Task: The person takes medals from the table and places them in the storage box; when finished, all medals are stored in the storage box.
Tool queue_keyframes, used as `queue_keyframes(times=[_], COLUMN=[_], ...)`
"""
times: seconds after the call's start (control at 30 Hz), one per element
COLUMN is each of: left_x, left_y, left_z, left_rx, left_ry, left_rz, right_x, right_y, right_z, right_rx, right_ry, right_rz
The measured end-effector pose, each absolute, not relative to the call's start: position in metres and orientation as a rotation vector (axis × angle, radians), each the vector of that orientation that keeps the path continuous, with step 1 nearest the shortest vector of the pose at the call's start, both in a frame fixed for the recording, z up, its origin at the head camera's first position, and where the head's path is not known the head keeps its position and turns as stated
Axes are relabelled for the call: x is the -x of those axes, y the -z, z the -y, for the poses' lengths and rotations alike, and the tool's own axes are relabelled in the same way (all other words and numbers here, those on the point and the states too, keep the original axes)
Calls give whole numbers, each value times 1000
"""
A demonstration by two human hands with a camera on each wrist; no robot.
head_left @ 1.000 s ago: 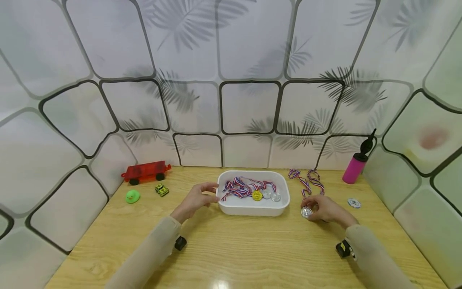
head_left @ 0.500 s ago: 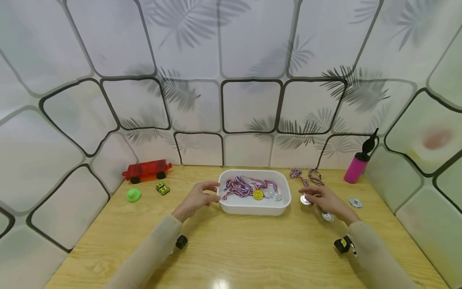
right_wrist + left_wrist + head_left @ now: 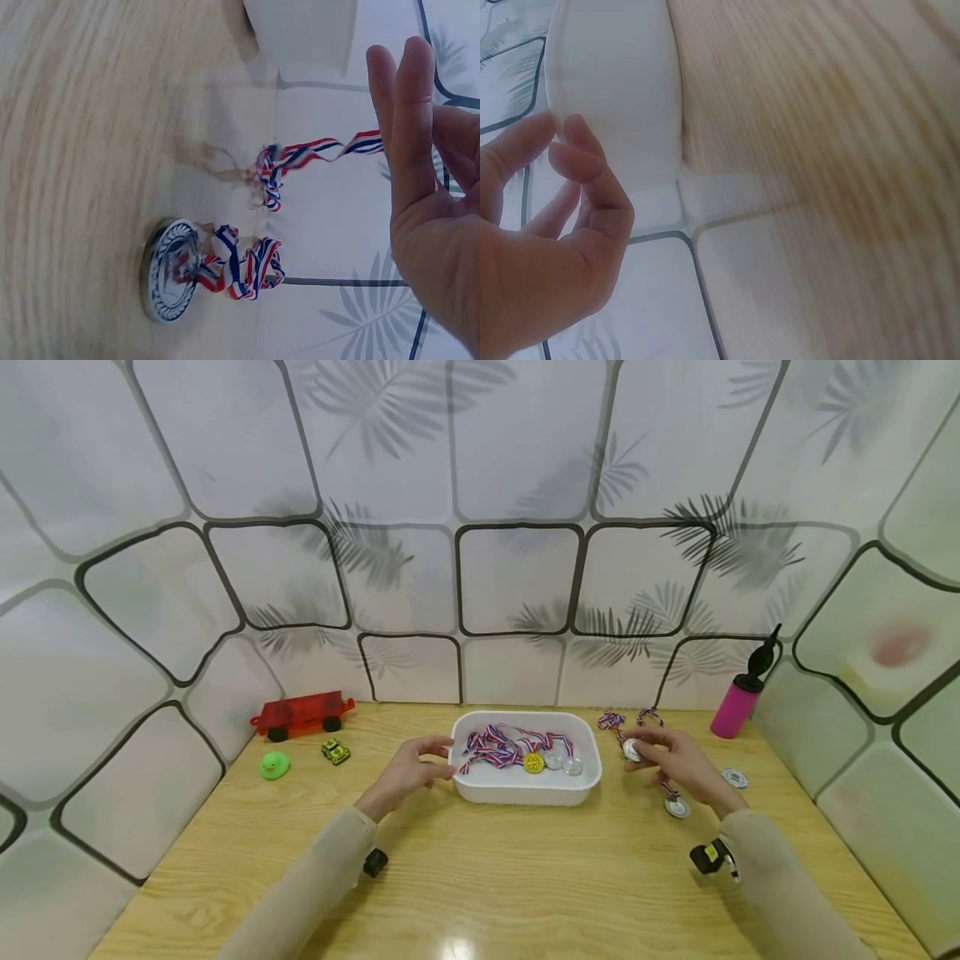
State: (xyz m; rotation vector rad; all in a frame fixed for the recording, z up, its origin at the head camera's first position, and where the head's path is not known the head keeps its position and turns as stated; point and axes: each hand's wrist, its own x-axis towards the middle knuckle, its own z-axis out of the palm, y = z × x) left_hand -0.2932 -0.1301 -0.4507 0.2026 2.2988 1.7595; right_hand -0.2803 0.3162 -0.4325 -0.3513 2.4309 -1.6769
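Leftmost, a red toy wagon (image 3: 303, 714) stands along the table's back edge, with a green duck (image 3: 274, 765) and a small toy car (image 3: 335, 752) in front. A strip of table (image 3: 457, 868) separates the car from the left hand (image 3: 405, 777), whose loosely bent fingers touch the left rim of the white tray (image 3: 525, 796) without visibly clasping it. Ribboned medals (image 3: 533, 763) lie inside. Across a narrow gap from the tray's right wall, the right hand (image 3: 678, 762) pinches a silver medal (image 3: 632, 749) above the table, its ribbon trailing back. Another medal (image 3: 677, 807) lies beneath that wrist; rightward come a round chip (image 3: 735, 777) and a pink pump (image 3: 733, 713).
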Motion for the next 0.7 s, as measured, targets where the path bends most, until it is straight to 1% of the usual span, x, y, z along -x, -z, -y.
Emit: queue_keyframes(times=[0.33, 0.6, 0.7], left_x=[293, 293, 292], left_y=[449, 448, 448], left_z=[129, 129, 129], left_rx=[-191, -184, -172], left_ry=[-1745, -1754, -1764], left_rz=[-2304, -2302, -2289], right_x=[281, 287, 289], right_y=[414, 396, 388], right_z=[-308, -305, -302], right_rx=[382, 599, 633], right_ry=[1894, 1961, 1988], right_rz=[-2465, -2449, -2433])
